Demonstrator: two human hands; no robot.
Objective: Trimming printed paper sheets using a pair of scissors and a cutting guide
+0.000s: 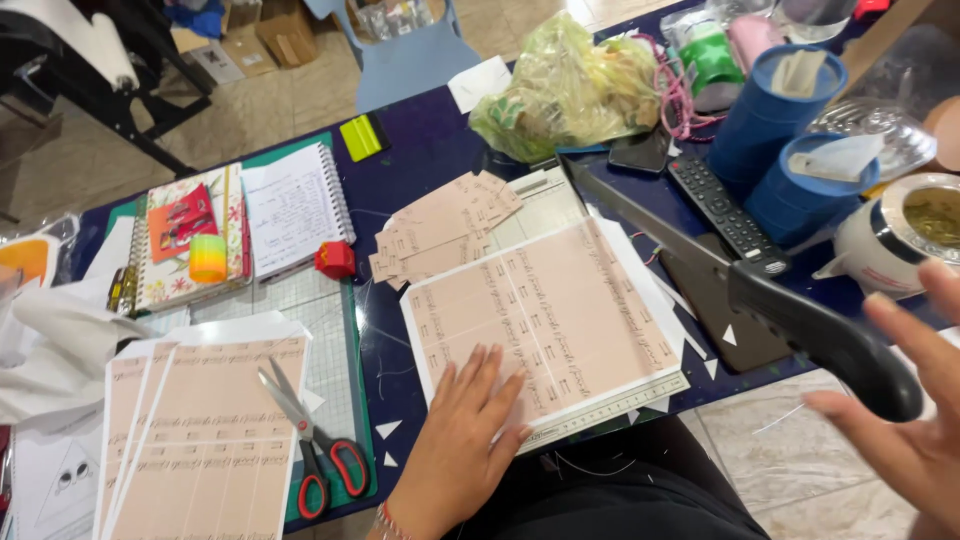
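Two hands: left hand (463, 440), right hand (915, 400). One paper trimmer (640, 395) with one raised blade arm (740, 270). One pair of red-handled scissors (310, 440). Two blue cylindrical tubs (765, 115), (800, 195). One remote control (720, 205). Two spiral notebooks (185, 240), (295, 205). One red sharpener-like block (336, 259). One pile of cut pink cards (440, 225). One green-yellow plastic bag (565, 90).

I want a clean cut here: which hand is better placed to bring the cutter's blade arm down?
Probably the right hand: it is open beside the raised black handle, while the left hand lies flat on the pink printed sheet.
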